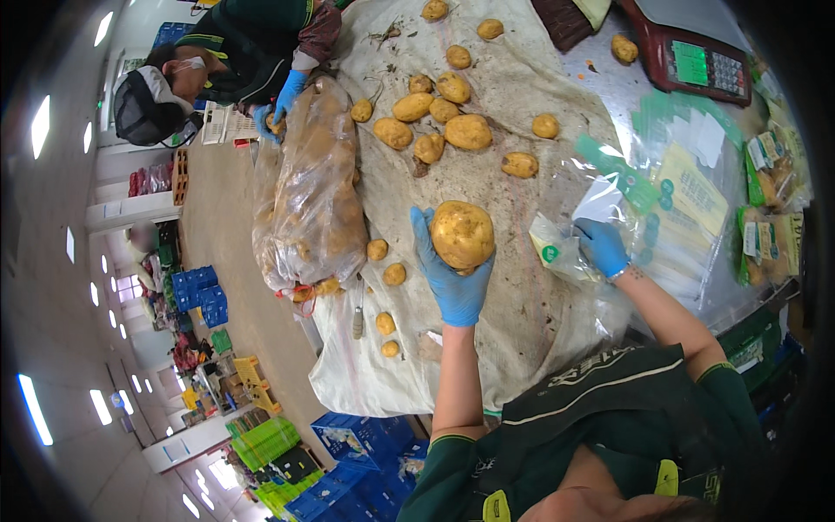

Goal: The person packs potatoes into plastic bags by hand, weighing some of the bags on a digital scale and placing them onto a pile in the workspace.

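Sackcloth (522, 335) on the table; loose potatoes (468, 131) on it, mostly beyond the left hand (454, 283). Held potato (462, 233) in that hand, over mid-cloth. Plastic sack of potatoes (313, 191) along the left edge, co-worker (243, 43) at its far end. Tool handle (357, 324) near the sack's near end, just left of two potatoes. Right hand (602, 248) on a plastic bag (557, 237), left of the packaging stack (696, 200). Scale (709, 65) far right; filled packs (767, 239) nearer, right edge. Crates (370, 439) near left, beside the table.
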Demonstrator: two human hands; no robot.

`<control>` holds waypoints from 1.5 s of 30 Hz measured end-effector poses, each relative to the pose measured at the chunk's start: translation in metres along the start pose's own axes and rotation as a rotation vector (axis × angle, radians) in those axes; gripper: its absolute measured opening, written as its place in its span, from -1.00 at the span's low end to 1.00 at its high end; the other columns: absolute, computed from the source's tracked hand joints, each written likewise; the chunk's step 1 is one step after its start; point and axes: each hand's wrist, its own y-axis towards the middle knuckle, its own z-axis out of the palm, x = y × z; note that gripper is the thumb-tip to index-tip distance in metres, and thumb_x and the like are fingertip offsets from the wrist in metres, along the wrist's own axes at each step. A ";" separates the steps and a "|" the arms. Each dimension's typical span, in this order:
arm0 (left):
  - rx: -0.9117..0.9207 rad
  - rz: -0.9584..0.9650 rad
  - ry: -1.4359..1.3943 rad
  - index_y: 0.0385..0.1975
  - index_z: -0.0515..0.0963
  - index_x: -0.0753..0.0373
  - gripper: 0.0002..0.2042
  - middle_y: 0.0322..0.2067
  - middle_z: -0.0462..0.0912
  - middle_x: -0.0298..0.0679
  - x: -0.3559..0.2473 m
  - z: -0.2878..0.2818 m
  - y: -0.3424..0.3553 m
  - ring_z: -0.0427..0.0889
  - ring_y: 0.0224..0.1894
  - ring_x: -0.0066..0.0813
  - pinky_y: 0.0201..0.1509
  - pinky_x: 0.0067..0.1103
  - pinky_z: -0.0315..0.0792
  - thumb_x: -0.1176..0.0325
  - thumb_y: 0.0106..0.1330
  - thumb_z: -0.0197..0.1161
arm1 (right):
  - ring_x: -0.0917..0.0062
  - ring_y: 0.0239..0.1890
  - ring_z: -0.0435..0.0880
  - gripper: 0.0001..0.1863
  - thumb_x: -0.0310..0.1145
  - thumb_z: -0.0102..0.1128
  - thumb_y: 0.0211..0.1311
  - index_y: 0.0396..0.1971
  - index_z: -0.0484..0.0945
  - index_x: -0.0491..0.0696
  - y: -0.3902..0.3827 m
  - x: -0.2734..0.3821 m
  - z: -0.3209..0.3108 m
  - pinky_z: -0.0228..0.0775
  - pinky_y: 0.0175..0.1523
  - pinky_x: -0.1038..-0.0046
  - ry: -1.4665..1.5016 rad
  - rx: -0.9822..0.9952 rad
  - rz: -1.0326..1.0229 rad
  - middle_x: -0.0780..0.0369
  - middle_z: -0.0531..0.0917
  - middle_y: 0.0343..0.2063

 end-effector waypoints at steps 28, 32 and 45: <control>0.569 -0.393 0.529 0.13 0.38 0.28 -0.40 -0.09 0.57 0.18 -0.006 0.064 -0.111 0.58 -0.06 0.12 0.01 -0.23 0.45 -0.11 0.30 0.05 | 0.26 -0.42 0.66 -0.80 -0.22 0.18 0.23 -0.33 0.68 -0.01 -0.061 0.081 -0.028 0.48 -0.31 0.44 0.301 -0.133 -0.131 0.14 0.67 -0.44; 0.450 -0.280 0.692 -0.15 0.59 0.24 -0.65 -0.32 0.64 0.13 -0.028 0.061 -0.087 0.64 -0.28 0.06 -0.22 -0.27 0.52 0.10 0.37 0.03 | 0.26 -0.48 0.64 -0.80 -0.19 0.20 0.21 -0.31 0.68 0.03 -0.074 0.134 -0.059 0.48 -0.37 0.41 0.291 -0.018 -0.344 0.17 0.66 -0.48; 0.016 -0.260 -0.190 -0.11 0.50 0.48 -0.65 -0.38 0.66 -0.05 -0.042 -0.005 0.002 0.63 -0.40 -0.39 -0.19 -0.52 0.50 0.29 0.44 -0.09 | 0.46 -0.31 0.66 -0.74 -0.29 -0.05 0.42 -0.14 0.59 -0.10 -0.058 0.098 -0.114 0.52 -0.12 0.45 0.832 0.098 0.129 0.27 0.67 -0.24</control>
